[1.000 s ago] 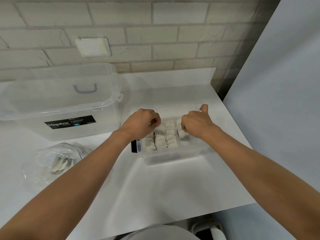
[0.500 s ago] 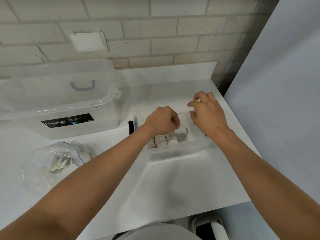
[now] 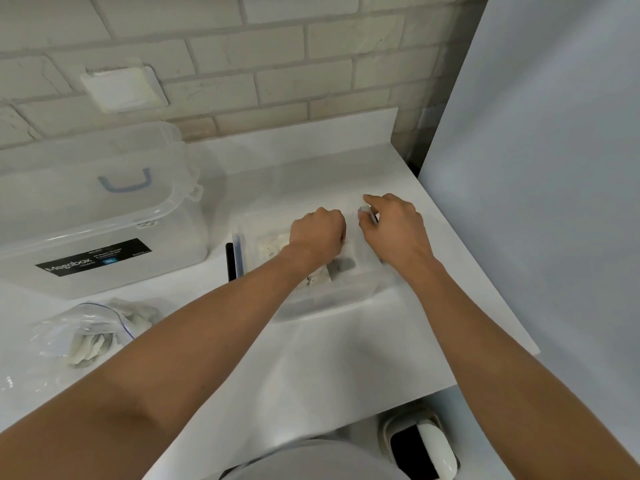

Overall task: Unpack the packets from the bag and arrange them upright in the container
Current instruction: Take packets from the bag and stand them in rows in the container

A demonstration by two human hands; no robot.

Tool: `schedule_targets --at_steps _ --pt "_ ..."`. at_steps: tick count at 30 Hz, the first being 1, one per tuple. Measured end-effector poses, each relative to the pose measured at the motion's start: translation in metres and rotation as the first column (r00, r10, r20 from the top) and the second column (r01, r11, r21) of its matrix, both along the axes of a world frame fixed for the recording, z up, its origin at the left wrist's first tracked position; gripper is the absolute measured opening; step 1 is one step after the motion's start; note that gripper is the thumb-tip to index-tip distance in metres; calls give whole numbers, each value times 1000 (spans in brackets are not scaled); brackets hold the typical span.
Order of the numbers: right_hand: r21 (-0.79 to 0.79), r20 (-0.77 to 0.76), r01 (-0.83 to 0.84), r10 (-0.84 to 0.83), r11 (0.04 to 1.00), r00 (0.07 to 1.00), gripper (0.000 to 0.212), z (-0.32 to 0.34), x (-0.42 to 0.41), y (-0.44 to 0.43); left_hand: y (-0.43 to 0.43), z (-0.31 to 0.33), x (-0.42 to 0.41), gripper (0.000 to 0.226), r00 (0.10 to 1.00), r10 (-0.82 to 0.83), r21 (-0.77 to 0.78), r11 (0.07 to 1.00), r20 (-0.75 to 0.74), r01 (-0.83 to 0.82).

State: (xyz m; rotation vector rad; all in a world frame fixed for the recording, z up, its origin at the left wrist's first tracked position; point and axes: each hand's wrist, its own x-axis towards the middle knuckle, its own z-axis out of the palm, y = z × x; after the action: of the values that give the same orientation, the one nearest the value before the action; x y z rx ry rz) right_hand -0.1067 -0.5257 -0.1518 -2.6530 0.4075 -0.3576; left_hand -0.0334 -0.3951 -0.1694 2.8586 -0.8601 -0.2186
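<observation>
A small clear container (image 3: 325, 301) sits mid-table with pale packets (image 3: 272, 245) standing in rows inside. My left hand (image 3: 317, 233) is a closed fist, knuckles up, pressed down among the packets at the container's middle; what its fingers hold is hidden. My right hand (image 3: 394, 230) hovers over the container's far right corner, thumb and forefinger pinched on a small white packet (image 3: 363, 212). A clear zip bag (image 3: 83, 336) lies at the left of the table with several packets still inside.
A large clear lidded box (image 3: 104, 220) with a black label stands at the back left. A thin black object (image 3: 229, 261) lies against the small container's left side. A grey wall panel (image 3: 536, 168) borders the table's right edge, and a bin (image 3: 422, 445) stands below.
My left fist has shifted from the container's left side to its middle. My right hand has lifted off the right row and moved to the far right corner, now pinching.
</observation>
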Motion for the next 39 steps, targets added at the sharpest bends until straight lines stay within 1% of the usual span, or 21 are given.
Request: schedule_targets --at_steps 3,5,8,11,14,16,18,20,21,23,25,26,28,30,31,32,33,34,35,37,39 --pt "-5 -2 2 -2 1000 1000 42 1 0 0 8 4 3 20 1000 9 -31 999 22 -8" --pt "-15 -13 4 -4 1000 1000 42 2 0 -1 18 11 3 21 1000 30 -92 995 7 -30" --pt "-16 -46 -6 5 1000 999 45 5 -2 -3 44 29 -2 19 996 83 -253 964 -17 -84" --pt "-15 -41 11 -11 1000 999 46 13 -8 -1 87 50 -17 14 988 147 -437 887 -41 -150" --pt "-9 105 20 -19 1000 994 41 28 -18 17 145 62 -36 9 970 240 -573 790 -40 -219" --pt "50 207 -7 -3 999 978 37 42 -28 47 187 66 -52 7 948 317 -636 725 -34 -266" --pt "141 291 -72 28 987 956 34 53 -40 88 229 68 -68 10 916 396 -682 655 -57 -326" --pt "236 371 -198 100 951 923 29 56 -48 140 275 62 -81 13 871 477 -698 582 -122 -417" --pt "274 401 -263 139 925 906 27 56 -52 162 292 57 -86 15 850 505 -693 561 -148 -453" --pt "311 426 -394 244 865 871 23 47 -54 209 328 44 -94 17 813 558 -657 552 -165 -513" --pt "325 391 -491 358 808 848 22 30 -51 257 366 27 -99 16 794 597 -600 595 -115 -535" --pt "331 349 -525 415 784 840 21 21 -49 279 381 18 -100 15 798 597 -565 630 -87 -532" --pt "321 221 -589 546 742 808 22 2 -42 317 402 0 -99 14 850 523 -483 730 -61 -484" --pt "218 -9 -638 655 739 756 22 -14 -35 344 408 -14 -98 16 908 409 -325 849 -94 -416" --pt "124 -163 -651 662 749 731 21 -20 -32 353 408 -19 -98 18 923 365 -198 902 -125 -384" --pt "25 -306 -655 629 756 715 19 -25 -29 359 407 -24 -97 22 930 335 -61 936 -151 -347" --pt "-49 -408 -646 575 762 709 17 -28 -28 362 408 -28 -95 25 932 320 42 947 -173 -317" --pt "-75 -464 -621 523 781 715 17 -31 -27 362 411 -31 -93 27 928 316 94 948 -197 -303" --pt "-82 -484 -590 486 803 728 16 -35 -25 360 414 -33 -91 28 923 319 107 947 -217 -302" --pt "-71 -468 -536 447 841 763 14 -43 -23 356 423 -37 -84 29 914 329 81 944 -235 -319" --pt "-60 -460 -527 446 848 768 10 -44 -21 356 428 -40 -79 33 918 313 76 950 -244 -303"
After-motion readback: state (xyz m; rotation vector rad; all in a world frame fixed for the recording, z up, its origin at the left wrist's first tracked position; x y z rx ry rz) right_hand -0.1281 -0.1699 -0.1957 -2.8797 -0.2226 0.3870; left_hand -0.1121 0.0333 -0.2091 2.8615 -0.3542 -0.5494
